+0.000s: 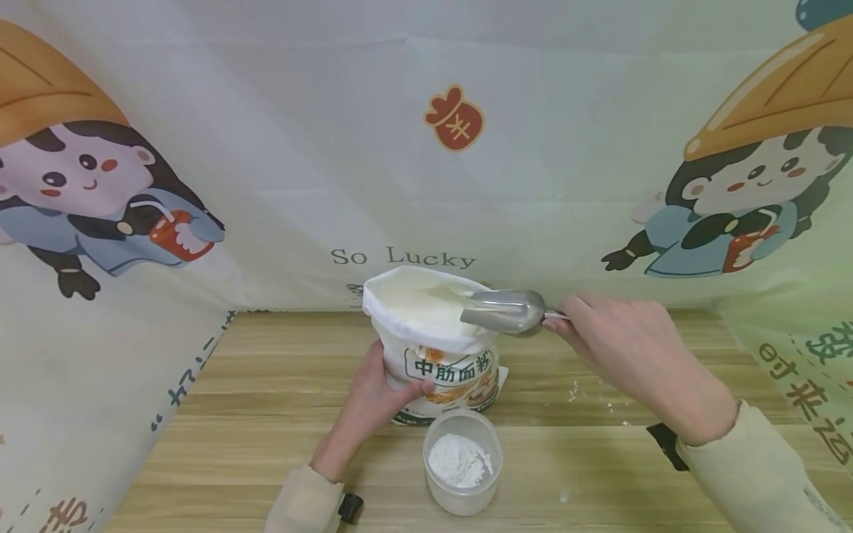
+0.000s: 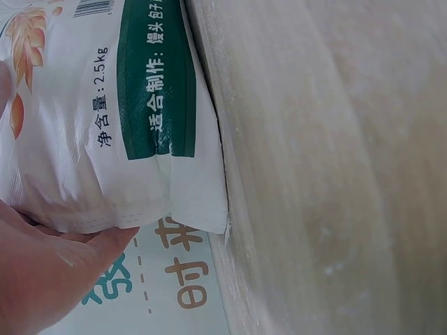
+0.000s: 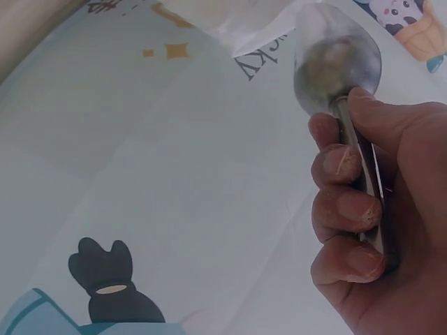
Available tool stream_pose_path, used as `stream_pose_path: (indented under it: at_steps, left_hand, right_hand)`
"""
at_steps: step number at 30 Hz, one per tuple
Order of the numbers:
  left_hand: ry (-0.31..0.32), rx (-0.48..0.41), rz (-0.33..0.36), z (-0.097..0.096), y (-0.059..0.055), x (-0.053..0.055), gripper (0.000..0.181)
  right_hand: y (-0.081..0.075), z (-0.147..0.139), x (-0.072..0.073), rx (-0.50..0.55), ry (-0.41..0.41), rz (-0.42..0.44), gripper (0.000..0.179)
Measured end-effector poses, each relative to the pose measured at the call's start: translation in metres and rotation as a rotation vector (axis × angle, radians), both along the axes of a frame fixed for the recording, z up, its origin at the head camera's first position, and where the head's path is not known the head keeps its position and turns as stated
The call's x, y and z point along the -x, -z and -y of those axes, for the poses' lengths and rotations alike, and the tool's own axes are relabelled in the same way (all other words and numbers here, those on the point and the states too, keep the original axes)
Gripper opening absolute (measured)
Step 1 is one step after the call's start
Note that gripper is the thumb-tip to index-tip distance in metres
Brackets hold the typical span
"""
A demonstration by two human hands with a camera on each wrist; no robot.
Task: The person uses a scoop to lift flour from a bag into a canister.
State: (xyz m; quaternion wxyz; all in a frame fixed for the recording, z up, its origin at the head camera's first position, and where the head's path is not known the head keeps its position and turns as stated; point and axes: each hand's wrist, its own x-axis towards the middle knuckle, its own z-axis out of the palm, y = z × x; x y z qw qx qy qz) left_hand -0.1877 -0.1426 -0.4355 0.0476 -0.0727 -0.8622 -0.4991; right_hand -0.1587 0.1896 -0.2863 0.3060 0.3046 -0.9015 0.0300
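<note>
Scoop (image 1: 508,311) at mouth of flour bag (image 1: 453,370), handle clenched in right hand (image 1: 616,352); left hand (image 1: 380,392) grips bag's side. Reads as scooping step; load can't be told. Next move calls for level scoop, braced bag. Plastic cup (image 1: 460,501), part-filled with white powder (image 1: 458,460), stands just in front.

The bag (image 1: 443,363) is white with green and orange printing, the scoop (image 1: 509,311) silver, and the tabletop (image 1: 266,403) tan with wood grain.
</note>
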Motion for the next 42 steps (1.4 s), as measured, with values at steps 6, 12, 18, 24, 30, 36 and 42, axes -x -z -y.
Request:
stream_pose_path:
  at_steps: [6,12,18,24,30,36,42]
  left_hand:
    - [-0.007,0.001,0.004,0.0,-0.001,0.0,0.1]
    - [-0.008,0.007,-0.004,0.001,0.0,0.0,0.098]
    - [0.0,-0.007,-0.006,0.001,0.001,0.0,0.095]
    - [-0.002,-0.006,-0.006,0.001,0.001,0.0,0.095]
    - [-0.002,-0.006,-0.01,0.001,0.001,0.001,0.095]
    - [0.002,-0.001,-0.011,0.0,0.0,0.0,0.094]
    - [0.003,-0.001,-0.019,0.0,0.0,0.001,0.094]
  right_hand:
    - [-0.011,0.011,0.002,-0.048,0.052,0.103,0.03]
    - [-0.019,0.022,0.007,-0.085,0.085,0.185,0.032]
    - [-0.028,0.034,0.009,-0.131,0.124,0.278,0.032]
    - [-0.036,0.043,0.01,-0.18,0.149,0.328,0.034]
    - [-0.041,0.048,0.011,-0.23,0.154,0.364,0.032]
    - [-0.04,0.051,0.012,-0.255,0.15,0.394,0.03]
    - [-0.038,0.055,0.014,-0.274,0.15,0.414,0.027]
